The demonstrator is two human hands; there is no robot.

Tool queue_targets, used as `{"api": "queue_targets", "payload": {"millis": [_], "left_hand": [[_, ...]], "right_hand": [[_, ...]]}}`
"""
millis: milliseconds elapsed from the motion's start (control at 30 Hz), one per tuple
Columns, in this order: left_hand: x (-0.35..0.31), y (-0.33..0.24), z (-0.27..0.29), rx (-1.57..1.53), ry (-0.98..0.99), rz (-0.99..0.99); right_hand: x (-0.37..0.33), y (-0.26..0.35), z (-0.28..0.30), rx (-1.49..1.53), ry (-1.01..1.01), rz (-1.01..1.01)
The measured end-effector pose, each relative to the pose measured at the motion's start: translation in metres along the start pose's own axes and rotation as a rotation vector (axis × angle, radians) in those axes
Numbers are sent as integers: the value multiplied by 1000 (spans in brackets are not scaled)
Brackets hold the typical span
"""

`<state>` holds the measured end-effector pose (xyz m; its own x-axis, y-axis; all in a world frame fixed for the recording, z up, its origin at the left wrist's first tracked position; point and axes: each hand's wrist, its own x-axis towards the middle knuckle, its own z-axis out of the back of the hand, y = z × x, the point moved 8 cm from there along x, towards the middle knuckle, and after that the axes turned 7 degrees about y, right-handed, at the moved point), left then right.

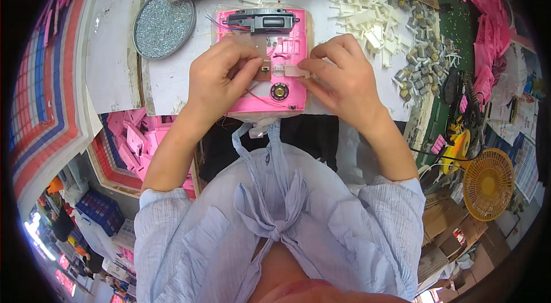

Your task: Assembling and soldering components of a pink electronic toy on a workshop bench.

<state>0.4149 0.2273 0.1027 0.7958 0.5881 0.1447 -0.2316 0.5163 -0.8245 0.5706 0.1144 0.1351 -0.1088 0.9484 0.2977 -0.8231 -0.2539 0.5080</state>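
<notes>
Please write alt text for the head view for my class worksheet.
A person's left hand and right hand work over a pink case, the right pinching a small white part. At left is a round dish of tiny silvery bits; at right, loose white plastic pieces and grey metal parts.

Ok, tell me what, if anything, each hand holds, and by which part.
The right hand pinches a whitish plastic piece by its right end. Whether the left hand holds anything cannot be told.
</notes>
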Motion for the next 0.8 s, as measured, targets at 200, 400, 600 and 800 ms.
{"api": "queue_targets", "payload": {"millis": [200, 400, 600, 800], "left_hand": [[-1, -1, -5, 74, -69, -90], [2, -6, -7, 102, -87, -124], [1, -6, -7, 99, -63, -95], [-4, -1, -11, 3, 30, -58]], "right_hand": [[15, 10, -6, 6, 37, 129], [-7, -24, -26, 239, -67, 34], [10, 0, -34, -109, 157, -8], [-68, -57, 47, -205, -65, -310]]}}
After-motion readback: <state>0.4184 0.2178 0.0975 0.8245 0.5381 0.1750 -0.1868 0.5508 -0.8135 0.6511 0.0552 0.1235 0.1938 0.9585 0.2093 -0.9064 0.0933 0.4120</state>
